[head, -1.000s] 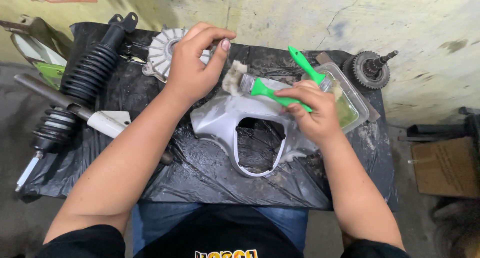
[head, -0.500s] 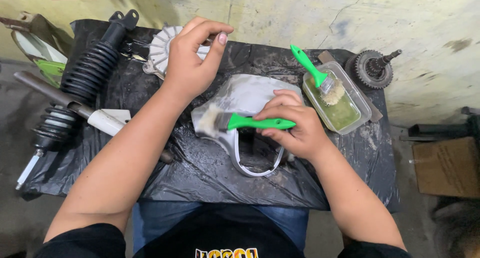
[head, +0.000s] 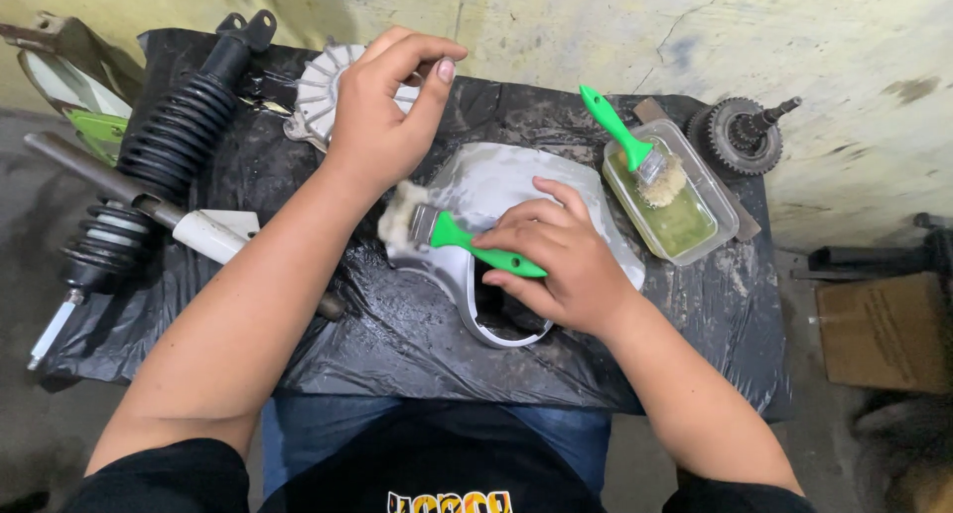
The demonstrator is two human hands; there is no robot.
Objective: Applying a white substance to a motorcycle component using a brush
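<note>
Since a moment ago, the brush in my right hand (head: 556, 270) has slid leftward across the white plastic cover (head: 496, 190), so its bristles now sit at the cover's left edge, close under my left wrist. My right hand is closed around the green-handled paintbrush (head: 467, 243), fingers wrapped over the handle, bristle end pointing left.

That cover lies in the middle of the black plastic sheet (head: 397, 334) spread over the table, its open loop end toward me and its broad curved face away from me. By my reckoning I am in the middle of scrubbing it, working stroke by stroke across the surface; the next stroke calls for drawing the brush back to the right while keeping the bristles pressed flat to the curved plastic.

My left hand (head: 382, 126) hovers above the far left part of the cover, fingers loosely curled, thumb and fingertips nearly pinched, holding nothing that I can see.

Farther off to the right, a clear tray of yellowish liquid (head: 685, 225) holds a second green brush (head: 625, 141). Behind my left hand lies a finned metal part (head: 318, 86); a black shock absorber (head: 184, 126) stretches along the left side, and a gear on a shaft (head: 740, 136) rests at the far right corner.
</note>
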